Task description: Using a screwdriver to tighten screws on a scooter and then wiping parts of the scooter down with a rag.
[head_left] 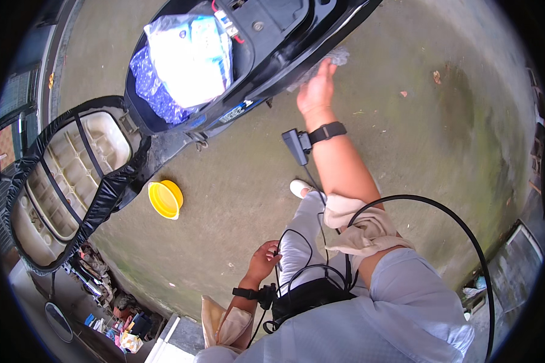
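My right hand (317, 91) reaches up to the side of a black motor scooter (272, 72), its fingers closed over a crumpled grey cloth (339, 57) at the lower edge of the bodywork. Part of the cloth lies hidden behind the hand. Low beside my thigh, my left hand (264, 260) hangs with loosely bent fingers and holds nothing that I can see; a thin black cable runs close to its fingertips. The scooter's seat (72, 175) is tipped up, showing its pale underside. White and blue plastic-wrapped packages (191, 60) fill the storage space.
On the concrete ground below the scooter stands a yellow basin (165, 199). A thick black cable (448, 212) loops past my right side. Assorted clutter (124, 323) lies at the lower left, near a round scooter mirror (59, 322). Dry leaves (436, 77) are scattered at the right.
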The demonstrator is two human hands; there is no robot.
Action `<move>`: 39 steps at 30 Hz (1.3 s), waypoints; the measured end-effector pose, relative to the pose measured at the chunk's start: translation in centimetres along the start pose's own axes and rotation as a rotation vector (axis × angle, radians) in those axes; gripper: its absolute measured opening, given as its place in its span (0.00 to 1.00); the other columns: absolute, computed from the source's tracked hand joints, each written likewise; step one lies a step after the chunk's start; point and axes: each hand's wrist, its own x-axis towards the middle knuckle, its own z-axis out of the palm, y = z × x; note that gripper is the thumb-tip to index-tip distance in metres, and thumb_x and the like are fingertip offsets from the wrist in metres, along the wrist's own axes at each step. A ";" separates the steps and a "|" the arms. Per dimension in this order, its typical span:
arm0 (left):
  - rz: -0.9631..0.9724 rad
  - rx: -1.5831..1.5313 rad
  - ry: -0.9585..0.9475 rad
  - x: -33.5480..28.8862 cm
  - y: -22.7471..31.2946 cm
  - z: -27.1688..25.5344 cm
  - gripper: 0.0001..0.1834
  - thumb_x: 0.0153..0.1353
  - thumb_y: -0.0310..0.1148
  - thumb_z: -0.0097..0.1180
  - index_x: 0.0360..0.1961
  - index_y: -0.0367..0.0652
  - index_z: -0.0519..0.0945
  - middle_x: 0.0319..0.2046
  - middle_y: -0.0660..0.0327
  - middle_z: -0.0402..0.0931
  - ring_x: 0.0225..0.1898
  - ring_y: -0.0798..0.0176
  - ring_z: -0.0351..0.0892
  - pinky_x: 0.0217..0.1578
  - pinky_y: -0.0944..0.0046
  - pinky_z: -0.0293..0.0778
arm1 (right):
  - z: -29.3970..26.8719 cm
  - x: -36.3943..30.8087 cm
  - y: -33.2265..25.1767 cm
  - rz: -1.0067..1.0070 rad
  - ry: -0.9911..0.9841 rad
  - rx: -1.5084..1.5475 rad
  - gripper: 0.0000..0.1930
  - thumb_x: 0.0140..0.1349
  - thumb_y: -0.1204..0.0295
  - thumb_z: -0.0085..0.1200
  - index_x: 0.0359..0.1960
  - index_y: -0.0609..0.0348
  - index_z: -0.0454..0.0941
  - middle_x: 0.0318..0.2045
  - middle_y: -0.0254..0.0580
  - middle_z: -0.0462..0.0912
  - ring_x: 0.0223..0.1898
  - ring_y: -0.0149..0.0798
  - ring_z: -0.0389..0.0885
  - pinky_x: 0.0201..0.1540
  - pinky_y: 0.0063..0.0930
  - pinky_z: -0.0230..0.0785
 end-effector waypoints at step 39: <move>-0.123 -0.541 0.106 -3.2 -13.5 5.6 0.25 0.48 0.32 0.68 0.49 0.46 0.75 0.35 0.60 0.78 0.30 0.67 0.76 0.33 0.68 0.74 | -1.8 -6.5 20.7 -1.516 -1.420 -1.916 0.15 0.55 0.64 0.51 0.45 0.42 0.77 0.35 0.30 0.79 0.43 0.35 0.75 0.60 0.42 0.54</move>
